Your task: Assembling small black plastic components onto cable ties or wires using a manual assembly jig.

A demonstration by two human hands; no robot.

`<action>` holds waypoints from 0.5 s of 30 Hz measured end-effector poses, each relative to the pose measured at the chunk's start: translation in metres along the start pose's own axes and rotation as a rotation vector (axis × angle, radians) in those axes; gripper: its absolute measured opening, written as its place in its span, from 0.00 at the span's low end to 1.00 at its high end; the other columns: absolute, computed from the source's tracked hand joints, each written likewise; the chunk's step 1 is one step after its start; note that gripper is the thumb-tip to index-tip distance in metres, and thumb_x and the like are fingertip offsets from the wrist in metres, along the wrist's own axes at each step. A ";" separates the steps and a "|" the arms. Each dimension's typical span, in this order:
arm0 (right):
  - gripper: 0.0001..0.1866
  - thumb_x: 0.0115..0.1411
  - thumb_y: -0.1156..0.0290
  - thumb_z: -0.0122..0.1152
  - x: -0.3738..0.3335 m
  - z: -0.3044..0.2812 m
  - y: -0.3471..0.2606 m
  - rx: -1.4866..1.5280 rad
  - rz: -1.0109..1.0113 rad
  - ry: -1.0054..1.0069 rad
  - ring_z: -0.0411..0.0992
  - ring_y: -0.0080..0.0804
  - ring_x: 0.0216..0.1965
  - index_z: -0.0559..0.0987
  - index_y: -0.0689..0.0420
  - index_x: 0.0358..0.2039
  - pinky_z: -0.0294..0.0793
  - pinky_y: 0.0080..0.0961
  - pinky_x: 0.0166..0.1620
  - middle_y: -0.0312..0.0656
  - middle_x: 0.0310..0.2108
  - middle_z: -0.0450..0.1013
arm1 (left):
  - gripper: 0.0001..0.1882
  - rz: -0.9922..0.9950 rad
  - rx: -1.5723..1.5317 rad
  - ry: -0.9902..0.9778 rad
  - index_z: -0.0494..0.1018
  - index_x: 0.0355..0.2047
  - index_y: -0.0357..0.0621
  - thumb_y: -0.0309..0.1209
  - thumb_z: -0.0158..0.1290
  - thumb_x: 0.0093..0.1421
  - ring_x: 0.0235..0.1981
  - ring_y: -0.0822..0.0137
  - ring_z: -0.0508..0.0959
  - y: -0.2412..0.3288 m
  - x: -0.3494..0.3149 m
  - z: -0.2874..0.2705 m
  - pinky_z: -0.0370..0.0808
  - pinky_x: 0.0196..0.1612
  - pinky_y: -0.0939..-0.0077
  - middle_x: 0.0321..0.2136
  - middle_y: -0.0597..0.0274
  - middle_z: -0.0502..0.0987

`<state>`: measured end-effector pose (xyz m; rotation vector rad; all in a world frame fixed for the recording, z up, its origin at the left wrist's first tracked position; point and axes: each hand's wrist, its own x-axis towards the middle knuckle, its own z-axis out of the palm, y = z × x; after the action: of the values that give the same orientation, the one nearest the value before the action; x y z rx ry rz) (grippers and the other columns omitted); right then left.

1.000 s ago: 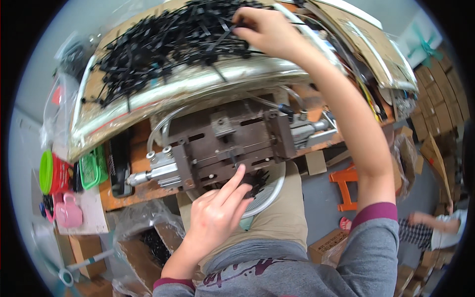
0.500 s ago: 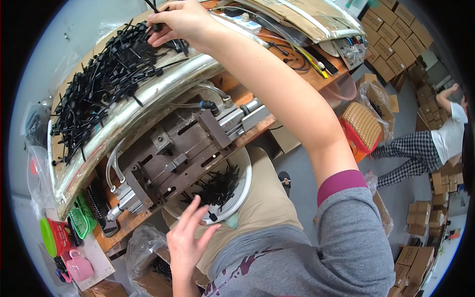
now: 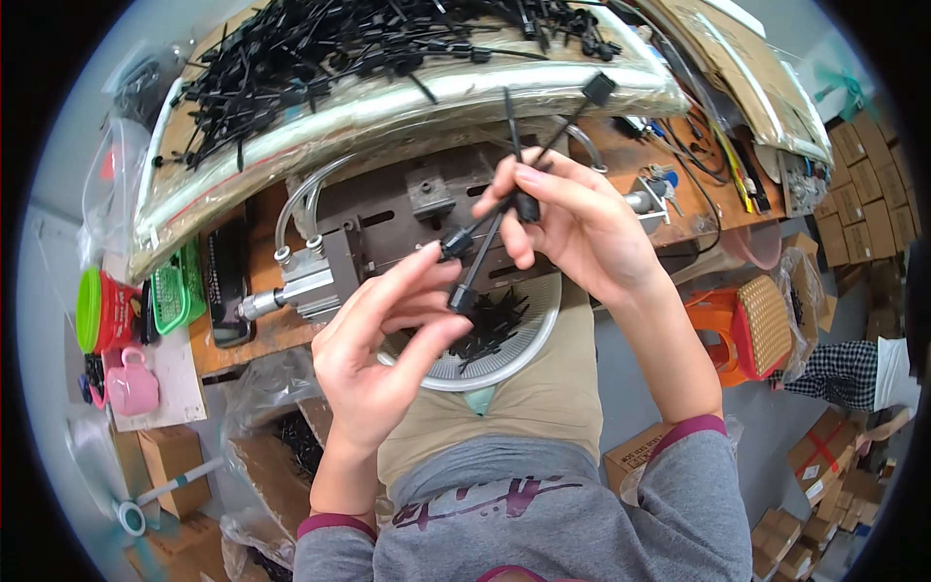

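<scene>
My right hand (image 3: 587,218) pinches a small bunch of thin black plastic stems with thick heads (image 3: 527,207) over the metal fixture (image 3: 388,228). The stems cross and point different ways; one square head (image 3: 599,89) sticks up and away. My left hand (image 3: 373,339) is beside the bunch, thumb and fingers apart, around the lower heads (image 3: 461,298). Its fingertips are very close to these heads; whether they touch I cannot tell. Below the hands, a white ribbed basket (image 3: 543,335) on my lap holds more black pieces (image 3: 495,325).
A large pile of black pieces (image 3: 359,48) lies on a plastic-wrapped cardboard tray (image 3: 407,109) behind the fixture. On the left are a green basket (image 3: 175,291) and a pink mug (image 3: 133,383). A stool (image 3: 752,330) stands at right; another person's checked trousers (image 3: 829,373) show beyond.
My right hand has come back from the pile to above the fixture, carrying black pieces. My left hand has risen to meet it. The head view has turned.
</scene>
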<state>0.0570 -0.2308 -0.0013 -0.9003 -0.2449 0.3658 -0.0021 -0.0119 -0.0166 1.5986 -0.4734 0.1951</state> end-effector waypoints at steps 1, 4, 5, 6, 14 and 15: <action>0.10 0.68 0.68 0.53 -0.002 -0.002 0.004 0.032 0.003 0.006 0.78 0.30 0.30 0.75 0.62 0.39 0.82 0.24 0.32 0.51 0.39 0.76 | 0.28 -0.036 -0.049 0.037 0.73 0.54 0.32 0.14 0.63 0.50 0.38 0.66 0.83 0.003 -0.001 0.003 0.82 0.42 0.76 0.42 0.48 0.81; 0.10 0.69 0.68 0.53 -0.005 -0.004 0.007 0.021 0.041 -0.011 0.78 0.30 0.29 0.74 0.62 0.39 0.82 0.24 0.32 0.52 0.39 0.76 | 0.27 -0.014 0.061 -0.071 0.75 0.51 0.31 0.15 0.65 0.48 0.38 0.67 0.81 0.001 -0.008 -0.006 0.82 0.42 0.77 0.39 0.50 0.79; 0.10 0.69 0.68 0.52 -0.006 -0.003 0.005 0.035 0.027 -0.006 0.77 0.30 0.28 0.74 0.63 0.40 0.81 0.24 0.32 0.53 0.40 0.76 | 0.26 0.016 0.139 -0.144 0.75 0.50 0.31 0.14 0.65 0.48 0.39 0.68 0.80 0.000 -0.010 -0.010 0.82 0.42 0.77 0.38 0.51 0.78; 0.11 0.69 0.68 0.51 -0.004 -0.003 0.003 0.039 -0.007 0.019 0.77 0.30 0.28 0.74 0.63 0.41 0.81 0.24 0.31 0.54 0.40 0.76 | 0.26 0.058 0.143 -0.133 0.76 0.49 0.31 0.15 0.65 0.47 0.38 0.68 0.80 0.001 -0.010 -0.010 0.82 0.41 0.77 0.38 0.52 0.78; 0.12 0.70 0.67 0.50 -0.006 0.001 0.005 0.025 0.057 0.007 0.77 0.31 0.27 0.74 0.64 0.41 0.80 0.25 0.29 0.56 0.39 0.76 | 0.20 0.103 0.294 -0.112 0.81 0.41 0.37 0.15 0.66 0.45 0.31 0.69 0.80 0.000 -0.007 0.002 0.77 0.29 0.80 0.36 0.55 0.80; 0.12 0.70 0.67 0.50 -0.007 0.003 0.005 0.028 0.068 0.006 0.77 0.31 0.27 0.74 0.64 0.41 0.80 0.25 0.29 0.56 0.39 0.76 | 0.20 0.189 0.319 -0.134 0.81 0.40 0.38 0.17 0.67 0.44 0.30 0.67 0.80 -0.001 -0.004 0.000 0.77 0.29 0.78 0.35 0.56 0.80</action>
<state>0.0485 -0.2281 -0.0039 -0.8832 -0.2035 0.4285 -0.0050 -0.0116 -0.0196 1.8860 -0.7269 0.3206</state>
